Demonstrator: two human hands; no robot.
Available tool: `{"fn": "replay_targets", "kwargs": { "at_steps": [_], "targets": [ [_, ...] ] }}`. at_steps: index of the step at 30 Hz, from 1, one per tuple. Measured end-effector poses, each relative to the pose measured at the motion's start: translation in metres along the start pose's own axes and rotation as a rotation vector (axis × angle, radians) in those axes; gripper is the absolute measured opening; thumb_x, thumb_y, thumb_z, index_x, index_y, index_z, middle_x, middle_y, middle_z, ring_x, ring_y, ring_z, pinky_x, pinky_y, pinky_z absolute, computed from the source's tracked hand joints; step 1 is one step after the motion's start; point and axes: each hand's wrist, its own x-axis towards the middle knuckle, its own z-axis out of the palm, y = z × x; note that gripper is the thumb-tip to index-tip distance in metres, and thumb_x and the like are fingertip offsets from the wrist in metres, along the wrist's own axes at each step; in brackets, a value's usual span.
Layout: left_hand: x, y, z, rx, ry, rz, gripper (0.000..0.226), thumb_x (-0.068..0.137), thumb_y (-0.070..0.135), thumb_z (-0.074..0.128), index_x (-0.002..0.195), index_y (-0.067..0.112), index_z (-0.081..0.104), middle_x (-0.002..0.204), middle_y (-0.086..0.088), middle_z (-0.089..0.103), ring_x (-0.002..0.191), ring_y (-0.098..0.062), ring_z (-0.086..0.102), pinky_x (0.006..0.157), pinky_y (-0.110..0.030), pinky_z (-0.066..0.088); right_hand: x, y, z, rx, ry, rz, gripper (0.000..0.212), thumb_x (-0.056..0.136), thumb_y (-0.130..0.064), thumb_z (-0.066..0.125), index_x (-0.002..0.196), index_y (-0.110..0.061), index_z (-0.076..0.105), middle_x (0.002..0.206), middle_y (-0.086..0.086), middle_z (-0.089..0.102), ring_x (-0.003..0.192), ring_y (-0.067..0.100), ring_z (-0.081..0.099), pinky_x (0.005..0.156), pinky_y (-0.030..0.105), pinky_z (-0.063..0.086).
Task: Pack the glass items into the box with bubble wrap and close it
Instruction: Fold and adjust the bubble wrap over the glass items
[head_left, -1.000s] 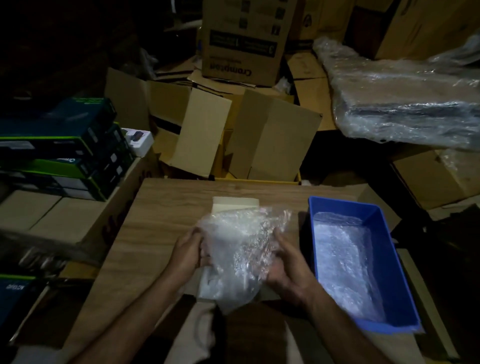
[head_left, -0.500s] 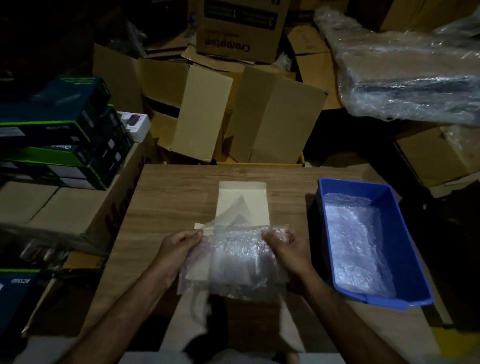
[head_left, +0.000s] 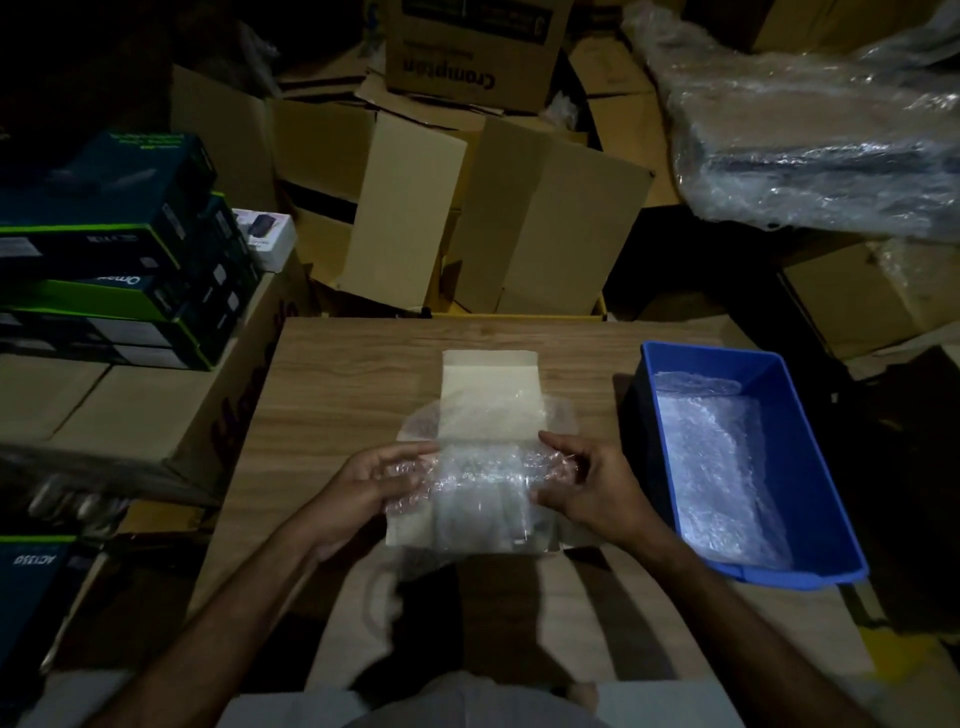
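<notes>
Centrally on the wooden table, a bubble-wrapped bundle is held between both hands, directly over a small pale box. The box's lid flap is folded back flat on the table, away from the person, and a loose edge of wrap is draped across its lower part.

Left hand: placed at the left end of the bundle, fingers curled around the wrap, thumb on top. Right hand: placed at the right end, fingers and thumb pinching the wrap at its upper right corner. The bundle is thus spanned from end to end by the two hands, with its middle left uncovered. What is inside the wrap cannot be made out; only a faint darker shape is seen through the film. Whether the bundle is already seated in the box or held just above it cannot be told.

Right of the hands, near the table's right edge, a blue plastic bin is noted, lined with a sheet of bubble wrap. It is apart from the right hand.

Beyond the table, brown cardboard cartons are stacked, and dark green-edged retail boxes are piled at the left. A large plastic-wrapped object lies at the upper right
</notes>
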Motion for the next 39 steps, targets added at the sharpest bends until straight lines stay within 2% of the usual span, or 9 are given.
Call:
{"fn": "replay_targets", "kwargs": {
  "at_steps": [5,7,10,15,20,23,29,35,39],
  "targets": [
    [0.002,0.006,0.000,0.377,0.046,0.061,0.060,0.071,0.002,0.089,0.126,0.013,0.068,0.118,0.002,0.073,0.098,0.002,0.070,0.086,-0.016,0.056,0.004,-0.001,0.001,-0.253,0.005,-0.042,0.044,0.075,-0.017,0.087,0.117,-0.016,0.074,0.106,-0.004,0.074,0.091,0.002,0.070,0.087,0.025,0.059],
    [0.001,0.011,0.000,0.652,0.118,0.133,0.036,0.077,0.018,0.087,0.111,0.025,0.075,0.108,0.015,0.072,0.091,0.011,0.066,0.080,-0.014,0.055,0.004,-0.007,-0.005,-0.328,-0.065,-0.099,0.008,0.080,-0.017,0.082,0.084,-0.010,0.079,0.079,-0.005,0.074,0.067,0.003,0.067,0.066,0.031,0.058],
    [-0.001,0.018,-0.013,0.821,0.132,0.264,0.004,0.087,0.033,0.077,0.090,0.032,0.076,0.108,0.015,0.061,0.103,0.003,0.057,0.083,-0.020,0.051,0.002,-0.014,-0.020,-0.200,-0.174,-0.112,0.028,0.088,-0.022,0.078,0.066,-0.006,0.069,0.063,0.007,0.065,0.057,0.015,0.062,0.056,0.032,0.049],
    [-0.006,0.032,-0.006,0.089,-0.012,0.115,0.018,0.099,0.012,0.060,0.112,0.005,0.070,0.108,-0.009,0.077,0.096,-0.018,0.074,0.079,-0.024,0.060,-0.009,-0.012,-0.014,0.417,-0.103,0.170,0.028,0.095,-0.027,0.068,0.113,-0.006,0.071,0.110,0.017,0.074,0.098,0.028,0.072,0.092,0.048,0.056],
    [0.002,0.010,-0.003,0.009,0.123,0.044,0.024,0.100,0.023,0.061,0.117,0.009,0.068,0.107,-0.013,0.077,0.098,-0.030,0.075,0.086,-0.044,0.060,-0.012,0.004,0.023,0.570,0.101,0.267,0.038,0.085,-0.025,0.078,0.118,-0.009,0.068,0.108,0.014,0.076,0.102,0.036,0.073,0.092,0.060,0.056],
    [-0.001,-0.001,-0.016,-0.089,0.003,-0.014,0.039,0.091,0.015,0.073,0.129,0.012,0.062,0.116,-0.011,0.075,0.108,-0.031,0.072,0.094,-0.050,0.057,-0.018,0.014,0.026,0.589,0.062,0.253,0.051,0.080,-0.012,0.083,0.127,-0.009,0.063,0.114,0.015,0.074,0.104,0.036,0.072,0.093,0.058,0.056],
    [-0.008,-0.017,-0.026,-0.064,-0.068,0.056,0.045,0.089,-0.004,0.068,0.132,0.009,0.060,0.126,-0.010,0.071,0.120,-0.026,0.066,0.098,-0.034,0.055,-0.022,0.024,0.027,0.626,0.023,0.198,0.043,0.088,0.001,0.072,0.128,-0.011,0.063,0.120,0.017,0.072,0.102,0.034,0.070,0.082,0.042,0.062],
    [-0.015,-0.020,-0.037,-0.217,-0.219,-0.202,0.038,0.093,0.013,0.061,0.130,0.007,0.065,0.133,-0.016,0.066,0.128,-0.032,0.060,0.108,-0.043,0.049,-0.025,0.030,0.022,0.675,-0.084,0.316,0.024,0.091,0.005,0.063,0.112,-0.003,0.071,0.113,0.018,0.073,0.089,0.025,0.068,0.069,0.025,0.058],
    [-0.018,-0.021,-0.043,-0.335,-0.268,-0.244,0.067,0.082,0.043,0.075,0.126,-0.007,0.064,0.133,-0.021,0.064,0.129,-0.033,0.059,0.109,-0.040,0.049,-0.024,0.035,0.014,0.853,-0.212,0.398,0.035,0.080,-0.005,0.064,0.111,0.011,0.070,0.121,0.030,0.067,0.107,0.034,0.068,0.091,0.031,0.058]
  ]
}}
